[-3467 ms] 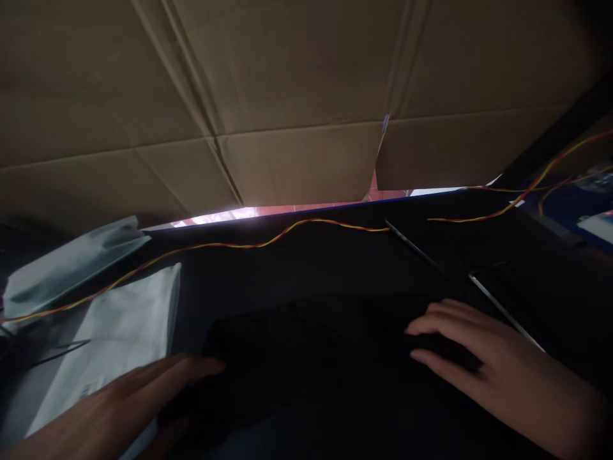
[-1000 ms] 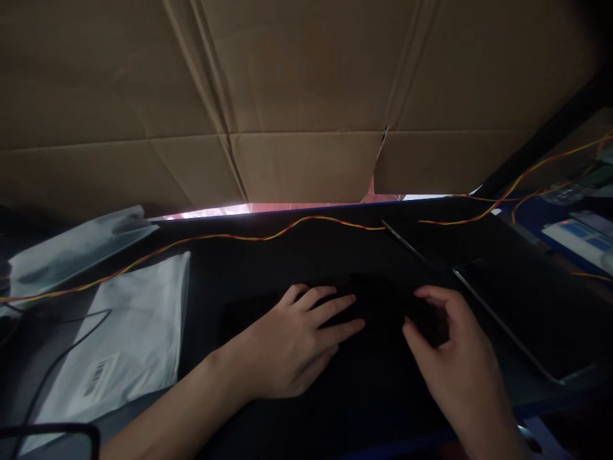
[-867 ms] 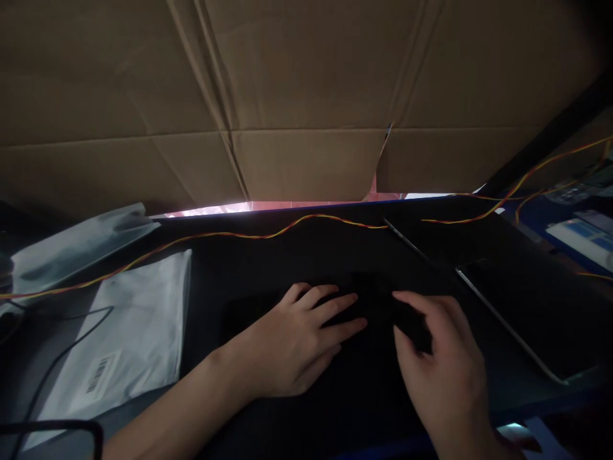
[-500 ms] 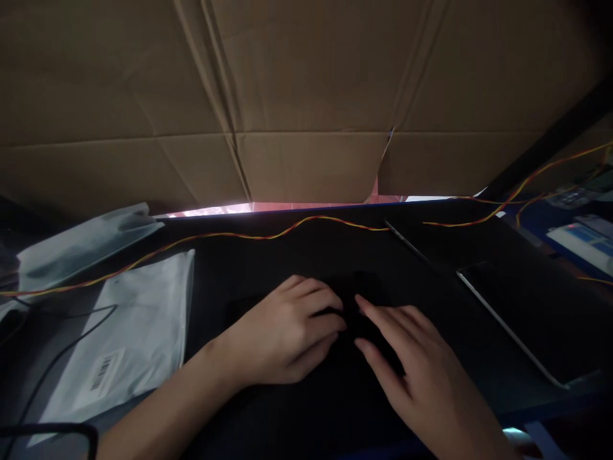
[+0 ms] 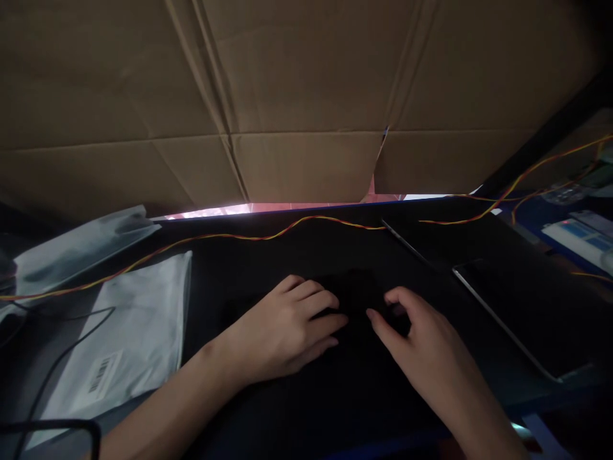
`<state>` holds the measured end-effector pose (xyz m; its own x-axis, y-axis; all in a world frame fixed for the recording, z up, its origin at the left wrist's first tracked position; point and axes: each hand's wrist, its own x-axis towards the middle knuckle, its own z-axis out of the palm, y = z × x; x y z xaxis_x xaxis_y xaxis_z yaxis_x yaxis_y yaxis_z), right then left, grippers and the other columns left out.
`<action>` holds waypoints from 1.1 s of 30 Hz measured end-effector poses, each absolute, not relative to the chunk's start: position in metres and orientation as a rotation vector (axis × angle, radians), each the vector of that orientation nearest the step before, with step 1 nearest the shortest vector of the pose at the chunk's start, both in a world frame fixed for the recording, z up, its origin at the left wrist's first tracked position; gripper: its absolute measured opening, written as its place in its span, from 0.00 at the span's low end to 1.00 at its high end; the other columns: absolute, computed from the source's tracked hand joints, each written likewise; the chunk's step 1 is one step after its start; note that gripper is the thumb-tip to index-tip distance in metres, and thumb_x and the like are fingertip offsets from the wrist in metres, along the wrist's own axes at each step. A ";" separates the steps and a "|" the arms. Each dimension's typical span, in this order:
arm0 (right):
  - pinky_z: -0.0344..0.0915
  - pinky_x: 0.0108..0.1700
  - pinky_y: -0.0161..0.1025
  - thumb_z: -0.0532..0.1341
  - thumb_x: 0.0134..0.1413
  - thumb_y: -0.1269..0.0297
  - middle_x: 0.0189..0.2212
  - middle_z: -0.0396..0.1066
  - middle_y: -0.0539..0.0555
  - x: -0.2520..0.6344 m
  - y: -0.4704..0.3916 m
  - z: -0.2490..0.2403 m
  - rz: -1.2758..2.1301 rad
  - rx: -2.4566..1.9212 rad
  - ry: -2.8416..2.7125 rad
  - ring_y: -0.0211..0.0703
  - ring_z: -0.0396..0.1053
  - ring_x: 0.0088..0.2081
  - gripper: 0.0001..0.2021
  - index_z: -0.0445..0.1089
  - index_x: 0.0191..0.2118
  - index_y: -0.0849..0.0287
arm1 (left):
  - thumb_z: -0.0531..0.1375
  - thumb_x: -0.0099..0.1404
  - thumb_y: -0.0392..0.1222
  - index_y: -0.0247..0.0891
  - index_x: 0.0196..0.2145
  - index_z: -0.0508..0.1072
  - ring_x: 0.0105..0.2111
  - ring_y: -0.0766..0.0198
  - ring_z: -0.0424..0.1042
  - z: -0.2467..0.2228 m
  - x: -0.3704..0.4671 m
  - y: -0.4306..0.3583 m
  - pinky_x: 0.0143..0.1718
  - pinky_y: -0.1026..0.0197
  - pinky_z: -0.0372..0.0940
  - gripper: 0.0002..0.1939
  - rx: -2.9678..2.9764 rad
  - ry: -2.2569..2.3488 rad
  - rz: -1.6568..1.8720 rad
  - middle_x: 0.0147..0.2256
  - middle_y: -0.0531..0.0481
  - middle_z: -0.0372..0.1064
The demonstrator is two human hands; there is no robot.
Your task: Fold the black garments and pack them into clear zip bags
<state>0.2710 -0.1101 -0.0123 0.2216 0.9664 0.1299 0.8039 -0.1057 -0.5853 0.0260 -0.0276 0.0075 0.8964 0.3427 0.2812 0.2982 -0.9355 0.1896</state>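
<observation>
My left hand rests palm down over a dark, hard-to-see object on the black table, its fingers bent and slightly apart. What lies under the palm is hidden. To the right, my right hand is curved, with a gap between thumb and index fingertip and nothing visible between them. Its other fingers are mostly hidden behind the index finger. Two dark flat devices with light edges, one nearer and one farther, lie right of my hands.
A translucent pouch with a barcode label and a second pouch lie at left. A twisted red-yellow wire crosses the back. Cardboard stands behind. A white-and-blue device is at far right.
My right hand has moved a little to the right, away from my left hand, and its index finger has curled. My left fingers have shifted slightly. The view has shifted a little.
</observation>
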 end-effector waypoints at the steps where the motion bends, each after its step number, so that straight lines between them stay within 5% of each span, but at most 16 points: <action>1: 0.72 0.37 0.45 0.64 0.65 0.54 0.36 0.78 0.53 0.271 -0.108 -0.009 0.413 -1.972 -1.604 0.50 0.78 0.36 0.08 0.71 0.42 0.51 | 0.60 0.79 0.43 0.41 0.56 0.78 0.49 0.53 0.74 0.011 0.024 -0.027 0.50 0.51 0.64 0.13 2.882 0.517 0.529 0.50 0.45 0.77; 10: 0.69 0.35 0.46 0.61 0.60 0.64 0.43 0.76 0.55 0.257 -0.104 0.027 -0.087 -1.923 -1.672 0.53 0.77 0.39 0.08 0.68 0.45 0.50 | 0.55 0.79 0.40 0.39 0.39 0.78 0.35 0.60 0.69 0.021 0.011 -0.010 0.40 0.54 0.60 0.13 2.586 0.893 0.715 0.35 0.49 0.73; 16: 0.69 0.28 0.44 0.60 0.56 0.78 0.38 0.72 0.54 0.175 -0.101 0.036 -0.040 -1.673 -1.939 0.51 0.75 0.34 0.15 0.66 0.45 0.52 | 0.56 0.78 0.45 0.39 0.32 0.72 0.31 0.63 0.69 0.017 0.008 -0.001 0.34 0.60 0.61 0.16 2.149 1.209 0.837 0.30 0.53 0.70; 20: 0.72 0.27 0.47 0.65 0.62 0.70 0.40 0.74 0.57 0.137 -0.106 0.027 0.239 -1.579 -2.059 0.54 0.76 0.34 0.07 0.70 0.45 0.56 | 0.54 0.80 0.49 0.39 0.35 0.74 0.31 0.63 0.68 0.015 -0.001 0.008 0.34 0.60 0.62 0.18 2.036 1.305 0.903 0.29 0.55 0.70; 25: 0.76 0.44 0.41 0.55 0.72 0.72 0.46 0.77 0.53 0.175 -0.108 0.040 0.872 -1.262 -1.832 0.44 0.78 0.43 0.12 0.73 0.50 0.52 | 0.55 0.80 0.48 0.40 0.33 0.72 0.28 0.65 0.64 0.022 -0.007 0.008 0.31 0.60 0.59 0.18 2.084 1.271 0.988 0.27 0.56 0.66; 29: 0.72 0.40 0.37 0.58 0.75 0.63 0.37 0.75 0.49 0.233 -0.077 0.063 0.587 -1.338 -1.568 0.40 0.73 0.35 0.09 0.77 0.47 0.49 | 0.55 0.80 0.44 0.39 0.30 0.70 0.30 0.63 0.66 0.028 -0.003 0.001 0.33 0.59 0.60 0.18 2.447 0.897 0.751 0.29 0.53 0.66; 33: 0.68 0.34 0.37 0.61 0.72 0.66 0.36 0.75 0.50 0.254 -0.020 0.054 0.540 -1.235 -1.673 0.41 0.73 0.35 0.08 0.79 0.45 0.53 | 0.58 0.79 0.45 0.40 0.33 0.73 0.31 0.59 0.69 0.034 -0.003 -0.001 0.36 0.55 0.61 0.15 2.742 0.716 0.274 0.31 0.52 0.70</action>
